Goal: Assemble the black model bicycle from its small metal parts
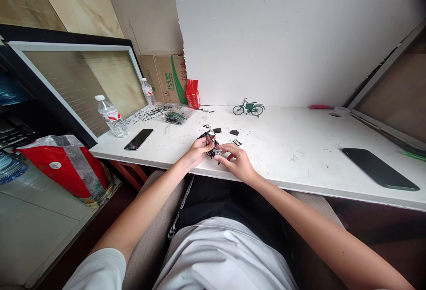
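Above the front edge of the desk, a black model bicycle (pixel 209 138) with silvery handlebars is between my two hands. My left hand (pixel 199 150) is closed around its frame, thumb on top. From the other side, my right hand (pixel 235 160) pinches at the lower part near a wheel; what exactly lies between these fingertips is too small to make out. Just beyond my hands are small black parts (pixel 234 132) and a black block (pixel 217 130). Thin dark pieces (pixel 235 142) lie beside my right fingers. Farther back stands a finished-looking green model bicycle (pixel 248 107).
At the left are a black phone (pixel 139 139), a water bottle (pixel 112 117), a plastic bag of green parts (pixel 176 116) and black part frames (pixel 149 113). A cardboard box (pixel 163 77) and red box (pixel 192 94) stand behind. A dark slab (pixel 379 168) lies right.
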Available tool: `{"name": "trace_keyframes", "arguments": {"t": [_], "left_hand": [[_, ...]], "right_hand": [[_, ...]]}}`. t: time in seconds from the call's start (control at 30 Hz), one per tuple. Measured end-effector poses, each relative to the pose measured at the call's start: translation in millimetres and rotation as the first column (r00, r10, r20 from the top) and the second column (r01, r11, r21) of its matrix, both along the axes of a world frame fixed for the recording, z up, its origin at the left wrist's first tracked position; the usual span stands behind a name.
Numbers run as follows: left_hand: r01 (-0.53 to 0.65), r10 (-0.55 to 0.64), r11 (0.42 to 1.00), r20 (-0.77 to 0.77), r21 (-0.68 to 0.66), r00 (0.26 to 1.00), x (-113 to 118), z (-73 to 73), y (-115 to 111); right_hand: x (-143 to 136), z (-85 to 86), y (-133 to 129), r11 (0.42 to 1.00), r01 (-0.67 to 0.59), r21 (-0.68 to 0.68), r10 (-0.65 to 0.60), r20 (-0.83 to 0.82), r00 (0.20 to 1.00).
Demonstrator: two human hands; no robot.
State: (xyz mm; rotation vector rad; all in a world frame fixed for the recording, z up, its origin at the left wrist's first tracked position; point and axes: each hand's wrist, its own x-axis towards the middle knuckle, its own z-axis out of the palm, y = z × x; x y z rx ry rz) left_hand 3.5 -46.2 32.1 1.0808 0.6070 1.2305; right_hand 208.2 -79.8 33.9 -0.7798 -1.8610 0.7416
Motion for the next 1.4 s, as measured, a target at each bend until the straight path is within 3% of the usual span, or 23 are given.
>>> {"name": "trace_keyframes", "arguments": {"t": [0.43,0.87,1.2,1.3,1.4], "left_hand": [[0.003,0.000,0.999,-0.047,0.048,0.999,-0.2,-2.3,-1.0],[0.008,-0.008,0.999,-0.010,0.032,1.000,-1.5,-3.9,0.6],[0.024,-0.024,1.000,0.068,0.005,0.997,-1.1,-2.4,-0.2],[0.021,-0.020,1.000,0.098,-0.010,0.995,-2.1,-4.4,1.2],[0.019,-0.015,1.000,0.119,-0.025,0.993,-3.1,-5.4,1.9]], "right_hand": [[0.1,0.1,-1.8,1.000,0.019,-0.020,-0.019,-0.004,1.000],[0.2,-0.6,-0.9,1.000,-0.004,0.005,0.004,-0.002,1.000],[2.1,-0.4,-0.2,0.998,-0.034,-0.048,0.031,-0.052,0.998],[1.5,1.9,0.7,0.997,0.015,-0.072,-0.021,-0.079,0.997],[5.7,3.8,7.2,0.988,0.150,-0.022,-0.151,-0.020,0.988]]}}
